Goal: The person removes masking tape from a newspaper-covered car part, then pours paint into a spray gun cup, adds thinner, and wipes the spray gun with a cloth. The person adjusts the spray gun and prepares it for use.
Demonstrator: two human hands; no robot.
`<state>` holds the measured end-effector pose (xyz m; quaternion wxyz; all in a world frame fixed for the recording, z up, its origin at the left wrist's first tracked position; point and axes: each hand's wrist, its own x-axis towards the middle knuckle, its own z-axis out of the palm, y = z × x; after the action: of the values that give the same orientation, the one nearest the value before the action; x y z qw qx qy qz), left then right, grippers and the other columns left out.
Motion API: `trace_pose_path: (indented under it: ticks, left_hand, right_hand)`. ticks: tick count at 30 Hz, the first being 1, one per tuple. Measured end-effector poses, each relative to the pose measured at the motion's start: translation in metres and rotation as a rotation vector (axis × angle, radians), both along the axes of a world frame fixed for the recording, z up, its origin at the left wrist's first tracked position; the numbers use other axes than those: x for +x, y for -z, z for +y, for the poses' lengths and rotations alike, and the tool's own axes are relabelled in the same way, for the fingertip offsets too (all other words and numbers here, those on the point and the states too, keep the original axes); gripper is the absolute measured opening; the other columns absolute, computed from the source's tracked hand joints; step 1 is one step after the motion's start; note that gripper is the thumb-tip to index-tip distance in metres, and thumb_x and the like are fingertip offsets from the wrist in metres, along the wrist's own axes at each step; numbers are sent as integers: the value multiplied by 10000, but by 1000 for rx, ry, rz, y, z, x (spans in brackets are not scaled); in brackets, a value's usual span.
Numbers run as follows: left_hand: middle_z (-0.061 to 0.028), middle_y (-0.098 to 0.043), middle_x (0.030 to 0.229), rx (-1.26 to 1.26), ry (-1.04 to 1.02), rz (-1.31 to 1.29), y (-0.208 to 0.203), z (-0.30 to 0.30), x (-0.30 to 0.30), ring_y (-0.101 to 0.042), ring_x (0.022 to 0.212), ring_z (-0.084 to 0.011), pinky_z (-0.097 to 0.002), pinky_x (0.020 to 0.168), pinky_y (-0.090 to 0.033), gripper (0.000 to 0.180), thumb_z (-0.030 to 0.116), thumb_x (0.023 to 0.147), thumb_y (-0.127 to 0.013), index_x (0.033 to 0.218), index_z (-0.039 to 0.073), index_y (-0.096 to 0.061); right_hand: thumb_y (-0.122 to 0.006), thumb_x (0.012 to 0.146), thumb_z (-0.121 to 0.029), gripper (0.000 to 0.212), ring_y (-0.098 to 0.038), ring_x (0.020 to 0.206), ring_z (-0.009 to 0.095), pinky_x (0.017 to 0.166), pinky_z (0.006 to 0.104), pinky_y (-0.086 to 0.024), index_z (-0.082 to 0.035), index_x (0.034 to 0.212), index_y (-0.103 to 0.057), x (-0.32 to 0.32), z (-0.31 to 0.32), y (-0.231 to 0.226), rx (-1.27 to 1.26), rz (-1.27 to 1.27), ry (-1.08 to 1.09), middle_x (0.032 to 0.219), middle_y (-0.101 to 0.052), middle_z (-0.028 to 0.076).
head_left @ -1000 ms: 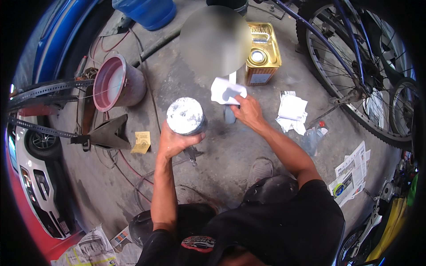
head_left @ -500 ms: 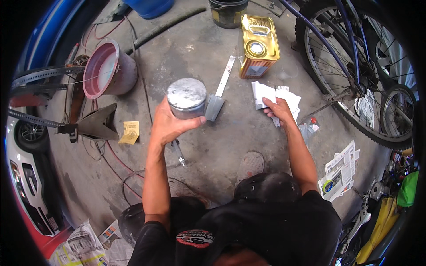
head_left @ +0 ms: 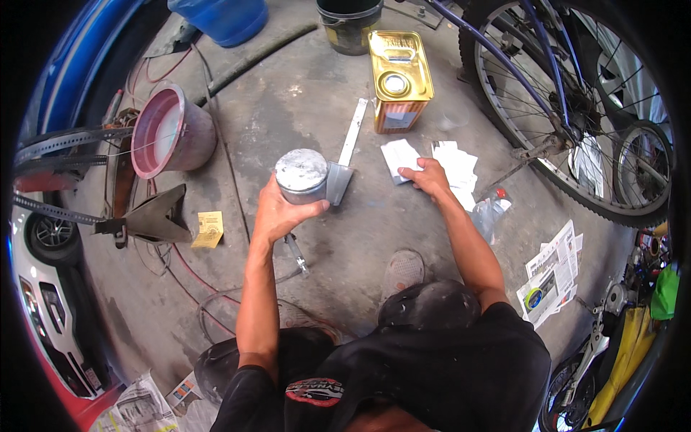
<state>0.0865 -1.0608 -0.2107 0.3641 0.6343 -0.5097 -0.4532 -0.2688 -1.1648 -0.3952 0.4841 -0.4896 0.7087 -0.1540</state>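
My left hand grips a grey metal can with a dusty lid, held up above the concrete floor. Just right of the can lies a metal scraper with a long flat handle. My right hand rests fingers-down on a white folded paper on the floor, beside more white paper sheets. Whether the right hand pinches the paper or only presses it is not clear.
A gold rectangular tin stands beyond the papers. A pink bucket, a blue barrel, a dark pail, a bicycle wheel, a clear plastic bottle, newspapers, a wrench and a yellow slip surround me.
My right hand dropped from near the can to the white papers on the floor. The left hand kept the can and lifted it slightly. The view shifted.
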Motion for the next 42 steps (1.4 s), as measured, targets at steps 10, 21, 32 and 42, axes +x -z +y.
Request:
trace_pose_path:
  ticks: [10, 21, 32, 42]
  left_hand:
    - [-156, -716, 1153, -148, -97, -176, -4, 9, -26, -691, 1096, -272, -389, 971, -535, 841, 266, 581, -937, 1275, -13, -554]
    - [-213, -710, 1070, -182, 75, -235, 33, 24, -38, -711, 965, -423, -455, 793, -571, 749, 294, 662, -879, 1278, 27, -548]
    - [-110, -680, 1207, -395, 35, -265, -30, 38, -19, -702, 1052, -262, -373, 933, -553, 945, 218, 498, -953, 1336, 34, -554]
    - [-92, -694, 1151, -330, -192, -103, -44, 50, 13, -672, 1041, -179, -345, 955, -533, 966, 144, 544, -967, 1368, -14, -488]
  right_hand:
    - [-785, 861, -483, 845, -595, 1243, 465, 1031, 476, -495, 9, 1477, -481, 61, 1, -162, -461, -113, -280, 1445, -526, 318]
    - [-783, 870, -302, 280, -680, 976, 330, 812, 426, -560, -32, 943, -762, 167, 58, -194, -1318, -284, -552, 1004, -712, 140]
    - [-587, 1032, -435, 435, -657, 767, 124, 782, 298, -541, -39, 870, -671, 54, -36, -92, -34, -527, -194, 827, -700, 53]
    - [-763, 875, -419, 413, -719, 971, 395, 880, 465, -556, -28, 1007, -766, 141, -24, -17, -342, 297, -365, 980, -747, 230]
